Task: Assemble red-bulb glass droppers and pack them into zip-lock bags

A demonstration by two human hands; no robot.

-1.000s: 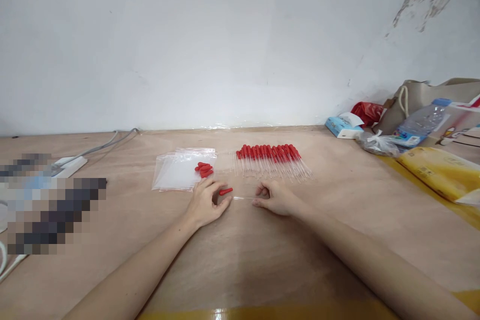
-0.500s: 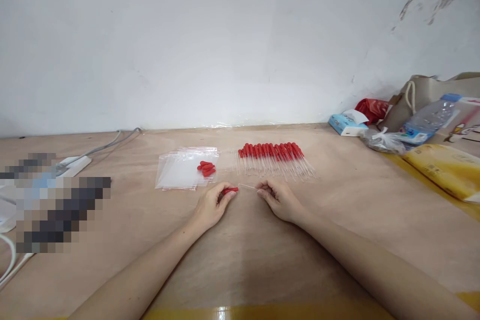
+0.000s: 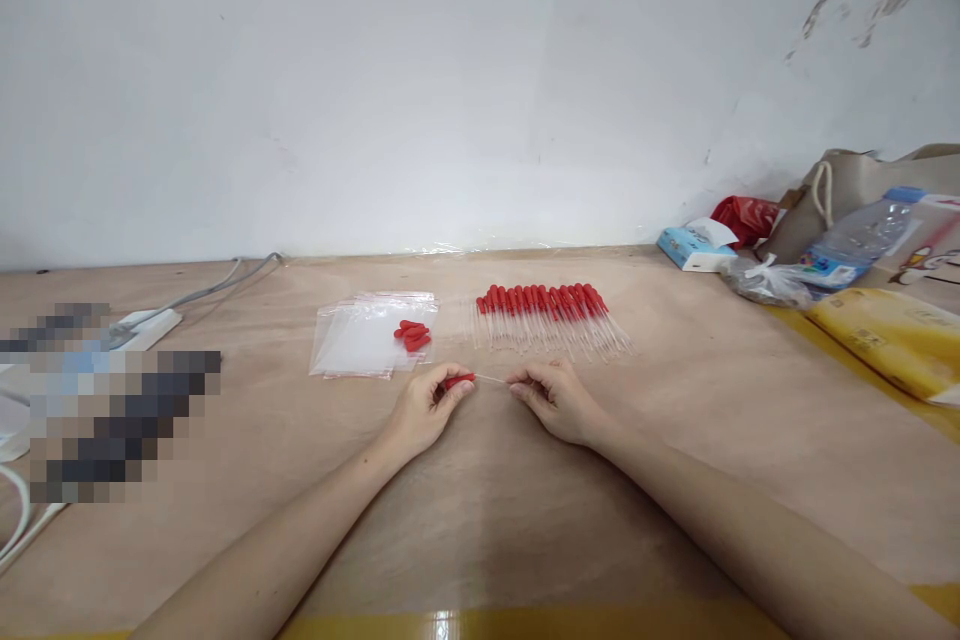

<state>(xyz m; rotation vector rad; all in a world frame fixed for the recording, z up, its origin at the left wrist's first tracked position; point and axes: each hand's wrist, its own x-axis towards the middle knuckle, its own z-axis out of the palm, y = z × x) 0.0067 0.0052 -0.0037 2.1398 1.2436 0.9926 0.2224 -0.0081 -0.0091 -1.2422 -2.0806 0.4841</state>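
Left-hand grip pinches a red bulb; right-hand grip pinches a thin clear tube, which runs crosswise between them, its left end at the bulb's right tip

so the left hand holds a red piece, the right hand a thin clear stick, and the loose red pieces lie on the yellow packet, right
Not the yellow packet: the head view shows the loose red pieces on the clear plastic bags. The left hand does hold a red piece, the right hand a thin clear stick.
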